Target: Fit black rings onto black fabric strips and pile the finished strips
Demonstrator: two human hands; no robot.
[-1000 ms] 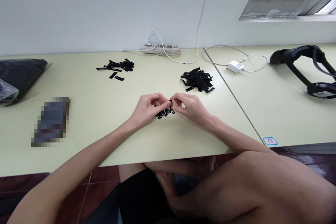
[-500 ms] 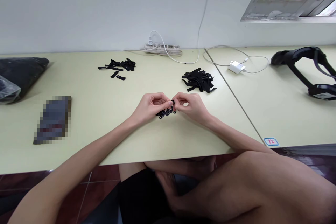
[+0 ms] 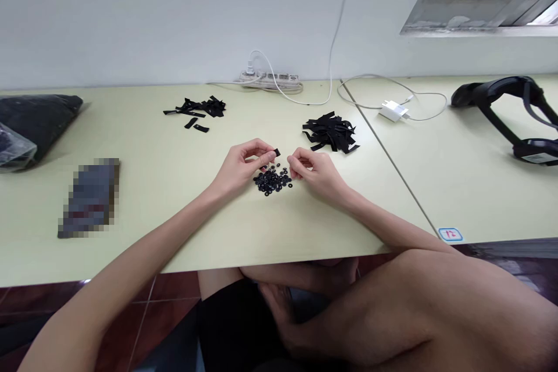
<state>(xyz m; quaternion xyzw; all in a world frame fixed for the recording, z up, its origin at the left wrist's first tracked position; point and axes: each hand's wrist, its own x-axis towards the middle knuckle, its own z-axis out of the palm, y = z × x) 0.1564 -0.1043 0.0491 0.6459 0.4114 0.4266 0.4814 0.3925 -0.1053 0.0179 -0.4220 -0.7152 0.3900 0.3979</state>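
Observation:
My left hand [image 3: 246, 164] pinches a short black fabric strip [image 3: 277, 152] between thumb and forefinger; only its end shows past the fingertips. Just right of it, apart from the strip, is my right hand [image 3: 316, 170]. Its fingers are curled and pressed together, and whatever they may hold is hidden. Below and between both hands lies a pile of small round black buttons [image 3: 271, 181], several with a pale centre. Farther back, a heap of black fabric strips [image 3: 332, 132] lies to the right and a smaller group of strips [image 3: 201, 107] to the left.
Against the wall sits a power strip [image 3: 270, 79] with white cables. A white charger [image 3: 393, 111] and a black headset [image 3: 497, 104] are on the right. At left are a black bag [image 3: 39, 125] and a pixelated dark object [image 3: 89, 197]. A seam [image 3: 392, 161] runs between the tables.
My hands have moved apart; the left went up and left with the strip. More of the button pile is now uncovered.

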